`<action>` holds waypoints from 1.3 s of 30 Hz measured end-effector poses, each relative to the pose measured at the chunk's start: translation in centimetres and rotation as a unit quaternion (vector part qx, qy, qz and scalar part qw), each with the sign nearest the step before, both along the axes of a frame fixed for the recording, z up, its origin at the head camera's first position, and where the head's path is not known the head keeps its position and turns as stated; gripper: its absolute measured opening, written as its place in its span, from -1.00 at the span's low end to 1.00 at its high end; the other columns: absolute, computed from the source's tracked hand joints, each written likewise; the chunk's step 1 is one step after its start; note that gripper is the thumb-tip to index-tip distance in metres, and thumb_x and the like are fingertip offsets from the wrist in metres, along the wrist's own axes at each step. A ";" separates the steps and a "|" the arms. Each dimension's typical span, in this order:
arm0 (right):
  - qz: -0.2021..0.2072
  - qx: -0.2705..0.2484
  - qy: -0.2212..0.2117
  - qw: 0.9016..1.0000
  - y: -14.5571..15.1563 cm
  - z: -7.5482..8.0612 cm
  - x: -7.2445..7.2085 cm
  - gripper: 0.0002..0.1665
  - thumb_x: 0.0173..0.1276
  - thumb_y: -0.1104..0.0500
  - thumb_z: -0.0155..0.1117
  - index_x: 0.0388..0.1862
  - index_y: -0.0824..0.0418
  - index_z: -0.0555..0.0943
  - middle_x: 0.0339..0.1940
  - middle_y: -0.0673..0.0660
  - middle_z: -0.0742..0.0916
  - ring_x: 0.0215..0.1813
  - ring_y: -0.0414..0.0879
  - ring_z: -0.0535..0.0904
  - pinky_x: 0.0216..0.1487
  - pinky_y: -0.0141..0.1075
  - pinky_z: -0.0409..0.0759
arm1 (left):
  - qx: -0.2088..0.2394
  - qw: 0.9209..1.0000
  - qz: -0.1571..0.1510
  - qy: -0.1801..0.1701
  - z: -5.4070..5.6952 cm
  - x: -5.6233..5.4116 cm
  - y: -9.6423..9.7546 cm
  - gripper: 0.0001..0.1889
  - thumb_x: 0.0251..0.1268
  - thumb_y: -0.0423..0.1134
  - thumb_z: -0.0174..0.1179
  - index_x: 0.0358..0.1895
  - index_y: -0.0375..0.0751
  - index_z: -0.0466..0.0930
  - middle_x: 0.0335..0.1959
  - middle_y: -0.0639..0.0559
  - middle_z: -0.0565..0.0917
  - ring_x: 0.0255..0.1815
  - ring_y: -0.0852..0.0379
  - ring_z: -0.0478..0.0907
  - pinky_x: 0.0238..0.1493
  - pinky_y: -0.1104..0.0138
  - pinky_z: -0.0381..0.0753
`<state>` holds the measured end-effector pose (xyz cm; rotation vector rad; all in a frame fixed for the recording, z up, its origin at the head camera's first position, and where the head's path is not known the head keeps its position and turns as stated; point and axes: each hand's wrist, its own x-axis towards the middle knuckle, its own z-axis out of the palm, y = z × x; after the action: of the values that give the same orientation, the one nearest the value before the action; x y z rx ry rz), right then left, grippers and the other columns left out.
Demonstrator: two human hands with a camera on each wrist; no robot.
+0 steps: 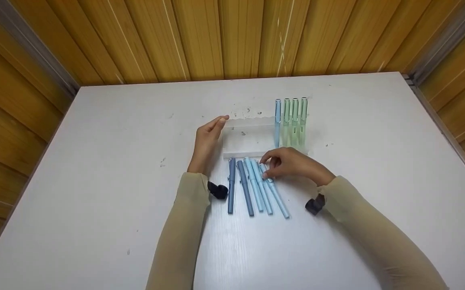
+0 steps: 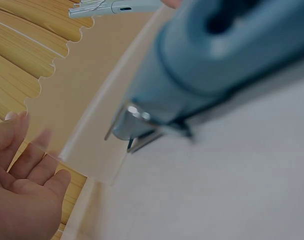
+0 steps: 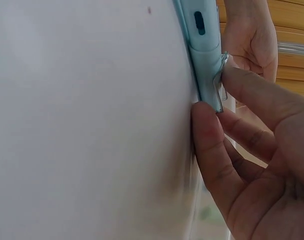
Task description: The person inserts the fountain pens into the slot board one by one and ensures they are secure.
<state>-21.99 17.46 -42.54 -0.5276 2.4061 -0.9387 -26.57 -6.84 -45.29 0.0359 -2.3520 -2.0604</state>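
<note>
A clear pen stand (image 1: 240, 154) with a scalloped back edge lies on the table. My left hand (image 1: 207, 141) holds its left end; in the left wrist view the fingers show through the clear panel (image 2: 76, 85). My right hand (image 1: 293, 163) pinches the cap end of the rightmost light blue pen (image 1: 279, 198), thumb and forefinger at the metal clip (image 3: 223, 75). Left of it lie two more light blue pens (image 1: 255, 185) and two dark blue pens (image 1: 231, 189), caps toward the stand. One blue pen (image 1: 277, 121) and several green pens (image 1: 295, 121) sit at the stand's right end.
The white table (image 1: 115, 161) has small dark marks around the stand. Yellow wood-look panels (image 1: 240, 40) rise behind its far edge. Dark wrist cameras (image 1: 218, 191) hang below both sleeves, the left one close beside a dark blue pen.
</note>
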 end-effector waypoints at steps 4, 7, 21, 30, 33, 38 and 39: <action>0.005 0.004 0.003 1.000 0.0 0.0 0.0 -0.57 0.12 0.09 0.50 -0.04 0.16 0.63 -0.45 0.04 0.67 -0.38 -0.17 0.53 -0.28 -0.34 0.52 | -0.003 1.000 -0.001 -0.004 0.0 0.0 0.0 -0.55 0.40 0.10 0.06 0.22 -0.03 0.55 0.30 0.08 0.52 0.40 0.15 0.35 0.44 0.27 0.29; 0.012 0.004 0.011 1.000 0.1 0.1 0.0 -0.60 0.12 0.12 0.49 -0.06 0.15 0.63 -0.44 0.04 0.67 -0.37 -0.17 0.53 -0.26 -0.33 0.52 | -0.010 1.000 0.002 -0.004 0.0 -0.1 0.0 -0.55 0.40 0.10 0.07 0.21 -0.03 0.56 0.30 0.07 0.52 0.40 0.13 0.35 0.44 0.26 0.30; 0.006 -0.008 -0.008 1.000 0.5 0.2 -0.4 -0.63 0.12 0.14 0.48 -0.08 0.15 0.63 -0.39 0.04 0.64 -0.33 -0.13 0.50 -0.26 -0.33 0.50 | 0.001 1.000 0.006 -0.007 -0.1 -0.2 0.0 -0.57 0.39 0.09 0.07 0.19 -0.02 0.57 0.29 0.08 0.53 0.40 0.15 0.36 0.44 0.28 0.29; -0.012 -0.043 -0.030 0.999 1.2 0.5 -0.6 -0.60 0.16 0.17 0.44 -0.01 0.17 0.61 -0.31 0.09 0.64 -0.31 -0.13 0.59 -0.23 -0.30 0.64 | 0.010 1.000 0.008 -0.003 -0.1 -0.1 0.1 -0.57 0.39 0.08 0.09 0.19 -0.03 0.58 0.28 0.08 0.54 0.39 0.16 0.37 0.44 0.29 0.28; -0.030 -0.063 -0.052 0.996 1.3 0.8 -0.6 -0.59 0.17 0.19 0.44 0.01 0.17 0.60 -0.29 0.12 0.61 -0.33 -0.10 0.63 -0.26 -0.24 0.72 | 0.008 1.000 0.008 0.000 -0.1 -0.1 0.1 -0.57 0.39 0.07 0.09 0.19 -0.05 0.58 0.27 0.07 0.54 0.38 0.15 0.38 0.44 0.28 0.29; -0.047 -0.089 -0.058 0.993 1.5 1.4 -0.6 -0.57 0.17 0.23 0.43 0.03 0.21 0.59 -0.31 0.11 0.58 -0.35 -0.08 0.68 -0.23 -0.17 0.74 | 0.013 1.000 0.000 0.004 -0.1 0.0 0.0 -0.55 0.38 0.10 0.09 0.20 -0.03 0.58 0.28 0.08 0.53 0.39 0.15 0.36 0.43 0.26 0.31; -0.048 -0.093 -0.057 0.993 1.5 1.5 -0.6 -0.57 0.16 0.24 0.43 0.04 0.21 0.58 -0.32 0.11 0.59 -0.36 -0.08 0.68 -0.23 -0.16 0.74 | 0.015 1.000 -0.002 0.003 -0.1 0.1 0.0 -0.55 0.38 0.11 0.09 0.20 -0.03 0.57 0.29 0.08 0.52 0.40 0.15 0.35 0.42 0.25 0.32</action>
<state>-22.57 18.95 -41.09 -0.4158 2.2724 -1.2097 -26.50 -6.87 -45.40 0.0259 -2.3194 -2.0935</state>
